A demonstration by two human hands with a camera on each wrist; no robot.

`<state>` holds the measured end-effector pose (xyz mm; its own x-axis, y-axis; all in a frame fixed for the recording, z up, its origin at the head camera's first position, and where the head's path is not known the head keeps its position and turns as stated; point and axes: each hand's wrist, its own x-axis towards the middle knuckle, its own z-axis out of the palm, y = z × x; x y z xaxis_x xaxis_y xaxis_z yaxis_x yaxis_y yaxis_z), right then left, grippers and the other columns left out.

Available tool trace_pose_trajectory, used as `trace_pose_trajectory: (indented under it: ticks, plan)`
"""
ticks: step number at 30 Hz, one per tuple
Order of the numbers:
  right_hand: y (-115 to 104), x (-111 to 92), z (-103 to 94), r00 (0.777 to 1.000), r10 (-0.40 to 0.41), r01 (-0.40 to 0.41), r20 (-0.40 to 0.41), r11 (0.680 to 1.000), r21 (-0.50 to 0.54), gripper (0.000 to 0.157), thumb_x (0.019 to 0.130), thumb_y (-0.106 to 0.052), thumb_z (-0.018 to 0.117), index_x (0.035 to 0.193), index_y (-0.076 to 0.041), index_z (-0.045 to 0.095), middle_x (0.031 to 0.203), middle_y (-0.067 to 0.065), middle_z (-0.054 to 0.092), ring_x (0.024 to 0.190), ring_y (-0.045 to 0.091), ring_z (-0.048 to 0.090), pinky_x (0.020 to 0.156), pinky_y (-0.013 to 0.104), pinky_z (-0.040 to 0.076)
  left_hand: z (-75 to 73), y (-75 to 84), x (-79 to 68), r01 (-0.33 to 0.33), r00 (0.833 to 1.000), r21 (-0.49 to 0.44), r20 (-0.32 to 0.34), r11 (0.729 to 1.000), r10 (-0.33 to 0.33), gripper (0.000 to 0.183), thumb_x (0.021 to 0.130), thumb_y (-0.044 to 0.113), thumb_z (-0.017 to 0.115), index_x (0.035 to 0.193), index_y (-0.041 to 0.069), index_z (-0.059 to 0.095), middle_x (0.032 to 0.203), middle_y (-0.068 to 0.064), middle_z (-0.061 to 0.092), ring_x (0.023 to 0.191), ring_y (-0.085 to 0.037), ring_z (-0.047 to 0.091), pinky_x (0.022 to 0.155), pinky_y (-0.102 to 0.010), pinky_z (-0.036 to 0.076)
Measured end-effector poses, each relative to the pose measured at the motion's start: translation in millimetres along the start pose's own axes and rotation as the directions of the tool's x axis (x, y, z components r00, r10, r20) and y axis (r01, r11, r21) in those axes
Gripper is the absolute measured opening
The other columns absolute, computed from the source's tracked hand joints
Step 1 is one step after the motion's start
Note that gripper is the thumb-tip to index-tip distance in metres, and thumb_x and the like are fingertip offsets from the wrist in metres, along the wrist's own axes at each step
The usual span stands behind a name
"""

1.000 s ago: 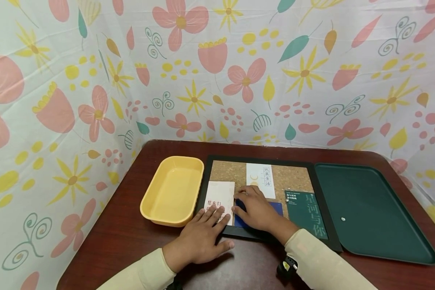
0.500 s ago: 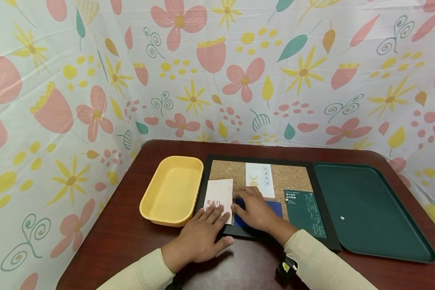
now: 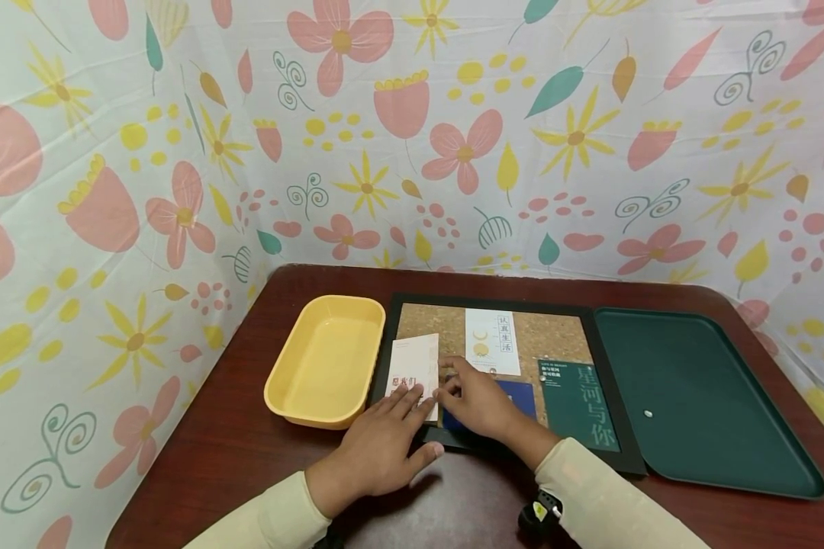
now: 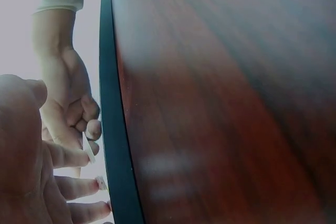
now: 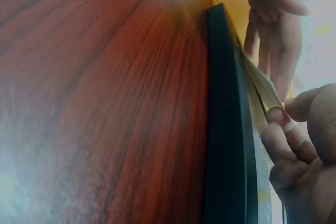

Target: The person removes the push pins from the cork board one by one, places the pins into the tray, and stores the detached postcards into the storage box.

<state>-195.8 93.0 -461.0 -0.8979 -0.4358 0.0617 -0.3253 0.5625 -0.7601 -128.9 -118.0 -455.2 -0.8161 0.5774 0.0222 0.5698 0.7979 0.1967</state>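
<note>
A cream card with red lettering lies at the left of a black-framed cork board. My left hand rests on its lower part with fingers straight and spread. At the card's right edge, my right hand pinches it between thumb and fingers. The right wrist view shows the cream card tilted up at that edge. Under my right hand lies a blue card, partly covered. A white card with a yellow moon print is above it, and a dark green card to its right.
A yellow plastic basin stands left of the board. To the right sits a dark green tray with a small shiny round piece on it. A patterned cloth hangs behind the wooden table.
The cream card has shifted a little away from me, up the board. My right hand's fingers have curled more at its edge and uncovered more of the white card. My left hand stays nearly in place.
</note>
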Motion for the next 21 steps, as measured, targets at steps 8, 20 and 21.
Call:
trace_pose_trajectory:
  ticks: [8, 20, 21]
  plan:
    - [1.9, 0.3, -1.3, 0.99, 0.107, -0.129, 0.092, 0.95, 0.284, 0.056, 0.098, -0.006, 0.066, 0.148, 0.0, 0.041, 0.085, 0.004, 0.074, 0.062, 0.023, 0.07, 0.049, 0.037, 0.056, 1.5, 1.5, 1.5, 0.005, 0.999, 0.01, -0.04, 1.0, -0.005, 0.067, 0.107, 0.058, 0.038, 0.156, 0.013, 0.046, 0.161, -0.013, 0.038, 0.148, -0.034, 0.034, 0.115, -0.048, 0.035]
    - [-1.9, -5.2, -1.8, 0.979, 0.139, -0.198, 0.148, 0.811, 0.55, 0.07, 0.094, 0.004, 0.066, 0.155, 0.001, 0.032, 0.103, 0.017, 0.07, 0.077, 0.034, 0.074, 0.065, 0.045, 0.062, 1.4, 1.2, 2.5, 0.012, 0.999, 0.0, -0.046, 1.0, -0.012, 0.065, 0.108, 0.056, 0.035, 0.154, 0.012, 0.048, 0.16, -0.014, 0.039, 0.148, -0.034, 0.035, 0.115, -0.047, 0.036]
    - [-2.0, -5.5, -1.2, 0.98, 0.138, -0.196, 0.144, 0.807, 0.556, 0.069, 0.094, 0.005, 0.065, 0.155, 0.002, 0.032, 0.103, 0.017, 0.07, 0.077, 0.034, 0.074, 0.065, 0.045, 0.062, 1.4, 1.1, 2.8, 0.013, 0.999, -0.002, -0.047, 1.0, -0.013, 0.065, 0.108, 0.056, 0.036, 0.154, 0.012, 0.048, 0.16, -0.014, 0.039, 0.148, -0.034, 0.035, 0.115, -0.047, 0.036]
